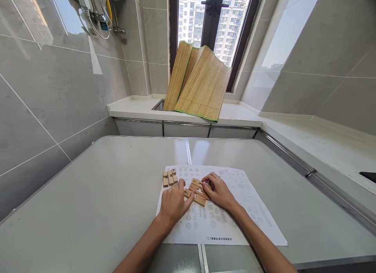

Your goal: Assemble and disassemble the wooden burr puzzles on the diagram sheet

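A loose cluster of notched wooden puzzle pieces (199, 199) lies on a printed sheet (232, 226), some of them marked with numbers. My left hand (174, 200) is at the cluster's left side, thumb and fingers closed around the end of a numbered piece (187, 193). On the right, my right hand (219, 190) has its fingers bent onto the upper right pieces, thumb against their edge. Its fingertips partly cover what they grip. Beyond my left hand, a second group of notched wooden pieces (170, 178) sits at the sheet's upper left corner.
The sheet lies on a pale grey table (88, 202) with a seam down its middle. A white ledge (132, 106) runs behind it, bearing a folded bamboo mat (205, 85) before a window. Tiled walls stand left and right. Hoses and pipes (98, 14) hang upper left.
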`<control>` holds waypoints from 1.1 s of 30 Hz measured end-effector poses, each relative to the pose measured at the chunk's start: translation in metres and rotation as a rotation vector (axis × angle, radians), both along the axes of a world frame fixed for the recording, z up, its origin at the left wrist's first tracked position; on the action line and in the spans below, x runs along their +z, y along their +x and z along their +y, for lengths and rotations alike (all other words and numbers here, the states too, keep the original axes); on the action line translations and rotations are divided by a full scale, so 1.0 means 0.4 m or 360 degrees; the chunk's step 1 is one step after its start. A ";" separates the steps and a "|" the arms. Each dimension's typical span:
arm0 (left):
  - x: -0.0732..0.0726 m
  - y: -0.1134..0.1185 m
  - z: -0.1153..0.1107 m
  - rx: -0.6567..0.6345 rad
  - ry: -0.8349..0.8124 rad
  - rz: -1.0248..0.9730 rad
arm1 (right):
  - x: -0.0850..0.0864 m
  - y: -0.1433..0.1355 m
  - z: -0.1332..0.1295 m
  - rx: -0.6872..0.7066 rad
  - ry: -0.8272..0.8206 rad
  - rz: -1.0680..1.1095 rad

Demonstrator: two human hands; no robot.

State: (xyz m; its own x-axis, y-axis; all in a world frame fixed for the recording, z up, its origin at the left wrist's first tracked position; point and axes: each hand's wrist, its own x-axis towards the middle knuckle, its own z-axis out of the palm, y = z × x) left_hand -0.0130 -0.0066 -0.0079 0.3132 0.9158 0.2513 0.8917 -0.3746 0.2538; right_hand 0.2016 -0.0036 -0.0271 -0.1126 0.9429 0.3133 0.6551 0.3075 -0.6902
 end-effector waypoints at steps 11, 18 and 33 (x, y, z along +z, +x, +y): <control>0.001 0.000 -0.007 -0.0364 0.0196 -0.0441 | 0.004 0.015 0.003 -0.0074 -0.0124 0.0010; -0.018 0.000 -0.020 -0.0636 -0.0072 -0.0575 | 0.012 -0.001 -0.008 0.0056 -0.0123 -0.0010; -0.017 -0.002 -0.008 -0.0649 -0.0195 -0.0654 | 0.029 -0.024 -0.025 0.0253 -0.0172 0.0040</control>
State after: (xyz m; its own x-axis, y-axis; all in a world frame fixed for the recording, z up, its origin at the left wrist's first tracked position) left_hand -0.0140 -0.0096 -0.0146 0.5453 0.7719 0.3269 0.5011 -0.6128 0.6110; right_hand 0.1922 -0.0135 -0.0156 -0.2564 0.9422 0.2156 0.5862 0.3289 -0.7404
